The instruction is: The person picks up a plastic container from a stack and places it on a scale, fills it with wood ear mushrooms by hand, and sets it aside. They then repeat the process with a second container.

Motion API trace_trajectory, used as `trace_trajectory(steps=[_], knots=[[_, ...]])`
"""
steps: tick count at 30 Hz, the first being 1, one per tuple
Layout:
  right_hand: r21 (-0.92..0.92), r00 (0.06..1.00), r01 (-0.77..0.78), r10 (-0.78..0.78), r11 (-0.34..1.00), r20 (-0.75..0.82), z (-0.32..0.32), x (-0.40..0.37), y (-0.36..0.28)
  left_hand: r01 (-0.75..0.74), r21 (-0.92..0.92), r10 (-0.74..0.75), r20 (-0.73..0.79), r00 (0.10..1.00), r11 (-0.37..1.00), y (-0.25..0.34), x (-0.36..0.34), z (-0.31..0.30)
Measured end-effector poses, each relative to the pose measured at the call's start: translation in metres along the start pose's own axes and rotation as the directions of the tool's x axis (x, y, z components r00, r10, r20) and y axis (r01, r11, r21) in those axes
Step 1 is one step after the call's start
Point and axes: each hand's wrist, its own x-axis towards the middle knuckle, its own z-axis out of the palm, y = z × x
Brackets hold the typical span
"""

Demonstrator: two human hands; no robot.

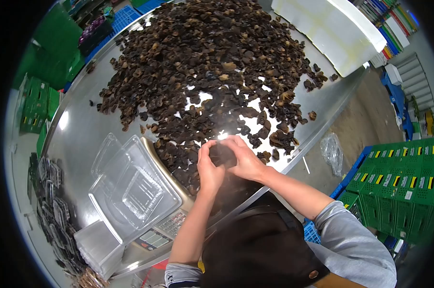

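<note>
A large heap of dark brown wood ear mushrooms point(202, 53) is spread over a steel table point(82, 144), thinning out towards me. At its near edge my left hand point(210, 168) and my right hand point(246, 162) are cupped together, fingers curled inwards. Between them sits a dark clump of wood ear mushrooms point(222, 154), partly hidden by the palms. Left of my hands, an open clear plastic box point(142, 192) with its lid folded back rests on a scale point(174, 223) with keypad and display. The box looks empty.
A stack of clear plastic boxes point(101, 247) stands left of the scale. Filled packs point(54, 206) are piled at the far left. A white foam box point(332, 29) is at the back right. Green crates point(399, 182) stand right of the table; a plastic bag point(331, 151) lies on the floor.
</note>
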Motion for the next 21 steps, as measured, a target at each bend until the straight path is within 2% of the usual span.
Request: trace_trajectory(steps=[1, 3, 5, 7, 8, 9, 10, 11, 13, 15, 16, 18, 19, 21], knots=[[0.071, 1.0, -0.012, 0.011, 0.997, 0.02, 0.0, 0.003, -0.005, 0.0, 0.002, 0.0, -0.016, 1.0, 1.0, -0.001, -0.001, -0.005], [0.059, 0.999, 0.016, -0.018, 0.998, 0.027, -0.004, 0.005, -0.028, 0.138, -0.217, -0.136, 0.023, 0.99, 0.966, 0.02, -0.007, -0.02], [0.078, 0.997, 0.049, -0.053, 0.996, 0.057, -0.007, 0.011, -0.058, 0.151, -0.216, -0.158, -0.015, 0.987, 0.965, 0.043, -0.016, -0.044], [0.07, 0.987, 0.141, -0.146, 0.987, 0.065, -0.002, 0.022, -0.097, -0.024, -0.308, -0.037, -0.189, 0.981, 0.951, 0.066, -0.027, -0.074], [0.133, 0.97, 0.227, -0.236, 0.965, 0.062, 0.005, 0.03, -0.116, -0.055, -0.377, -0.047, -0.257, 0.965, 0.924, 0.063, -0.033, -0.089], [0.193, 0.946, 0.306, -0.321, 0.932, 0.048, 0.015, 0.038, -0.132, -0.077, -0.39, -0.016, -0.228, 0.974, 0.918, 0.063, -0.036, -0.113], [0.186, 0.931, 0.344, -0.36, 0.92, 0.059, 0.027, 0.046, -0.147, -0.091, -0.427, -0.039, -0.286, 0.957, 0.9, 0.067, -0.041, -0.132], [0.174, 0.915, 0.382, -0.398, 0.908, 0.066, 0.043, 0.055, -0.161, -0.145, -0.268, 0.055, -0.318, 0.947, 0.952, 0.062, -0.044, -0.158], [0.215, 0.868, 0.478, -0.496, 0.852, 0.036, 0.079, 0.067, -0.18, -0.122, -0.245, 0.006, -0.426, 0.905, 0.962, 0.056, -0.054, -0.19], [0.22, 0.861, 0.45, -0.486, 0.865, 0.151, 0.115, 0.074, -0.186, -0.085, -0.256, -0.034, -0.43, 0.902, 0.963, 0.024, -0.067, -0.219], [0.217, 0.859, 0.456, -0.491, 0.863, 0.146, 0.129, 0.074, -0.183, -0.093, -0.254, -0.026, -0.431, 0.902, 0.963, 0.009, -0.072, -0.227], [-0.039, 0.849, 0.423, -0.381, 0.905, 0.367, 0.152, 0.071, -0.179, 0.151, 0.006, -0.135, -0.421, 0.897, 0.988, -0.022, -0.084, -0.239], [-0.037, 0.845, 0.429, -0.386, 0.903, 0.37, 0.157, 0.07, -0.18, 0.11, 0.286, 0.02, -0.417, 0.909, 0.952, -0.042, -0.089, -0.242], [-0.13, 0.84, 0.429, -0.342, 0.894, 0.422, 0.164, 0.066, -0.18, 0.062, 0.389, 0.139, -0.468, 0.873, 0.919, -0.036, -0.09, -0.232]])
